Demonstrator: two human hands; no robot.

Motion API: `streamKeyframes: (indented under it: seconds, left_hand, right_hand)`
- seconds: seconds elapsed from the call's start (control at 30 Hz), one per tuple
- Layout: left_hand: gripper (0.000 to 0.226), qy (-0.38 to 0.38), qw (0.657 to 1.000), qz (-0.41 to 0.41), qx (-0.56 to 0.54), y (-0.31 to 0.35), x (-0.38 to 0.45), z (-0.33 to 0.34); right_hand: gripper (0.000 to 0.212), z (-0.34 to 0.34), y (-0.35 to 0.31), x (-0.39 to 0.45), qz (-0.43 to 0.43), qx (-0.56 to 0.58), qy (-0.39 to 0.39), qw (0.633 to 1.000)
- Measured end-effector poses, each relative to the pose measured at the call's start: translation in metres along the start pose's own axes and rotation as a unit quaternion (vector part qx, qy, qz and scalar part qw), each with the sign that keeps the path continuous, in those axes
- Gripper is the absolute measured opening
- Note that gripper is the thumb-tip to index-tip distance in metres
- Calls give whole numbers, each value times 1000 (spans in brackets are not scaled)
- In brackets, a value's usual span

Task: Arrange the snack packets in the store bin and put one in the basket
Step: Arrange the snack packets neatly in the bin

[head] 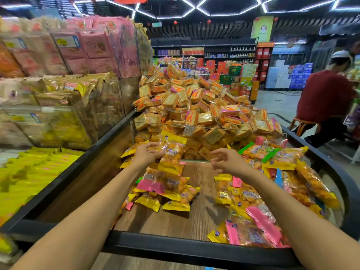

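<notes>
Head view. Store aisle, dark ceiling with white strip lights (187, 8), stocked shelves (204, 53) far off; person in a red top (325, 96) seated far right, turned away.

Black-rimmed store bin (175, 244) with wood-grain floor, bare strip down the middle. Clear divider (194, 129) across the far side, heap of biscuit packs (194, 102) mounded behind and over it. Clear tubs of pink and yellow packs (78, 75) far left, blurred.

Snack packets split in two lots: stacked pile near left (167, 190), looser spread along the right (272, 201) up to the rim.

Left hand (145, 153) over the far end of the left pile, fingers curled on a yellow packet (171, 151) held upright; grasping it, thumb side hidden. Right hand (224, 160) above the bare floor, fingers loosely bent, holding nothing, close to but clear of the right-hand packets.

Step in hand, by judgement: arranging, with one packet lifted from or being set onto the left pile. Much left to do; right lot untidy.

Basket not in view. Next move likely calls for laying the held packet flat and square on the pile, then reaching the free hand to the loose right lot.
</notes>
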State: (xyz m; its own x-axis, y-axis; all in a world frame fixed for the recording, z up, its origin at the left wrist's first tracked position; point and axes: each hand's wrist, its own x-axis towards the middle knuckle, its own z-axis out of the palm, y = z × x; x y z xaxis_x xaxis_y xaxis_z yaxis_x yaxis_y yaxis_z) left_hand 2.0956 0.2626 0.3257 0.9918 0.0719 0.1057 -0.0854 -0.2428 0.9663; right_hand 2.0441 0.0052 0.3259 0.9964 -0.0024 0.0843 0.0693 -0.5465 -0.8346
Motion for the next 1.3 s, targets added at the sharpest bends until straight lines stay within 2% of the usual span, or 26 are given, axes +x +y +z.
streamKeyframes:
  seconds: [0.07, 0.13, 0.27, 0.33, 0.43, 0.6, 0.77, 1.0, 1.13, 1.23, 1.3]
  left_hand:
    - [40, 37, 997, 5, 65, -7, 18, -17]
    - [42, 66, 991, -6, 114, -12, 37, -31]
    - [44, 47, 978, -19, 204, -27, 60, -39]
    - [45, 35, 965, -16, 259, -40, 69, -40]
    - [44, 29, 952, -8, 306, -59, 82, -42]
    - [37, 13, 941, 3, 339, -67, 87, -44]
    - [25, 9, 931, 6, 364, -66, 81, -38]
    - [25, 19, 929, 0, 368, -60, 69, -33]
    - [22, 61, 942, 62, 325, -32, 55, 8]
    - [22, -61, 929, 148, 334, -18, 44, 75]
    - [23, -161, 902, 147, 373, -16, 34, 122]
  right_hand:
    - [38, -14, 8, 7, -43, -200, 29, 978]
    - [34, -31, 17, 10, -57, -320, 26, 945]
    - [35, -57, 51, 9, -72, -436, 11, 897]
    - [40, -62, 68, 8, -65, -461, -9, 885]
    - [56, -63, 82, 15, -49, -453, -31, 890]
    - [52, -62, 72, 21, -73, -422, -27, 903]
    - [45, -69, 75, 17, -60, -393, -15, 917]
    - [45, -71, 78, 14, -49, -365, -6, 930]
    - [46, -71, 76, 17, -49, -356, 0, 933]
    - [46, -71, 72, 16, -56, -344, 11, 937]
    - [45, -72, 73, 16, -60, -342, 14, 938]
